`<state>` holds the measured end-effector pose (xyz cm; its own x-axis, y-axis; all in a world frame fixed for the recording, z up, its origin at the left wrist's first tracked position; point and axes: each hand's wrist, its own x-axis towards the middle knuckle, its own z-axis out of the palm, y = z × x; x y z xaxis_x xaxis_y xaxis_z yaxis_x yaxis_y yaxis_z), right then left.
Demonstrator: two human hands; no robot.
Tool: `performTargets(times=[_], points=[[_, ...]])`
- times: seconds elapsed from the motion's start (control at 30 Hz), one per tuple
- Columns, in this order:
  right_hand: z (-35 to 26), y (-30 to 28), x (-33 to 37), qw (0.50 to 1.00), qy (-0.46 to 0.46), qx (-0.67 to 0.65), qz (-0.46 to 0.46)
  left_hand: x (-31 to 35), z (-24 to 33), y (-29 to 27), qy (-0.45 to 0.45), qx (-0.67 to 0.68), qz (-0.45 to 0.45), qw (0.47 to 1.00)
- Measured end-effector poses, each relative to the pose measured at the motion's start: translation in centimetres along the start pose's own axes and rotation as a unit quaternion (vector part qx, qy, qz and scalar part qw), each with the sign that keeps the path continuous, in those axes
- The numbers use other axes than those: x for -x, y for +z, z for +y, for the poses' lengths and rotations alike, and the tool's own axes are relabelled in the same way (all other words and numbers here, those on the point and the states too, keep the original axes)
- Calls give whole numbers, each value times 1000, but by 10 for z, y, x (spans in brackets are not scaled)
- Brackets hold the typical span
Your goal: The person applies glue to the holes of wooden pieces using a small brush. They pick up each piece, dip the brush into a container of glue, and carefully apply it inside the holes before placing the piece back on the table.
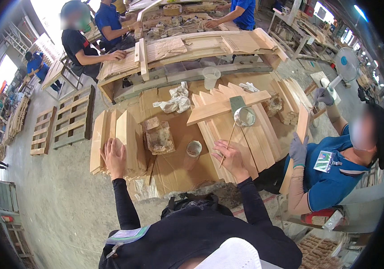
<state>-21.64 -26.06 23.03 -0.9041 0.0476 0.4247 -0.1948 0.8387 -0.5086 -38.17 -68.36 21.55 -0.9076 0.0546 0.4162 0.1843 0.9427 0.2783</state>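
At the left, my left hand (pixel 114 157) rests with fingers spread on the near ends of a stack of pale wooden boards (pixel 127 130). My right hand (pixel 230 159) pinches a thin wooden stick (pixel 229 144), whose far end reaches the rim of a small tub of whitish paste (pixel 245 116). Under that hand lies a row of long boards (pixel 257 141) side by side, with a crosswise board (pixel 219 111) over them. Between my hands stand a clear plastic cup (pixel 193 149) with pale contents and a rough, crusted brown block (pixel 159 136).
White rags (pixel 176 99) and another clear cup (pixel 210 77) lie farther back. A co-worker in grey gloves (pixel 298 150) holds a board close on my right. Ahead is a long workbench (pixel 169 51) with people behind it. Pallets (pixel 73 117) stand left; a fan (pixel 346 65) is far right.
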Motion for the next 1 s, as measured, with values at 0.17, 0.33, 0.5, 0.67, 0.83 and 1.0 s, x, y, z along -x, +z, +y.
performTargets(times=[0.17, 0.33, 0.5, 0.67, 0.83, 1.0], points=[[-4, -3, -2, 1000, -1, 13, -1, -1, -4, 3, 8, 0, 5, 1000], [-6, -2, -3, 1000, 3, 27, -3, 0, -4, 2, 3, 1, 8, 1000], [-7, -2, -1, 999, 9, 30, -15, 0, -5, 8, 13, 14, 14, 1000], [-9, -3, -1, 1000, 4, 26, -13, 0, 1, 8, 17, -34, 23, 999], [-3, -3, -1, 998, -34, 43, -22, -9, 42, 16, 16, 33, 7, 999], [-15, -13, 5, 997, -60, 40, 12, 2, 166, 4, 156, 330, -77, 928]])
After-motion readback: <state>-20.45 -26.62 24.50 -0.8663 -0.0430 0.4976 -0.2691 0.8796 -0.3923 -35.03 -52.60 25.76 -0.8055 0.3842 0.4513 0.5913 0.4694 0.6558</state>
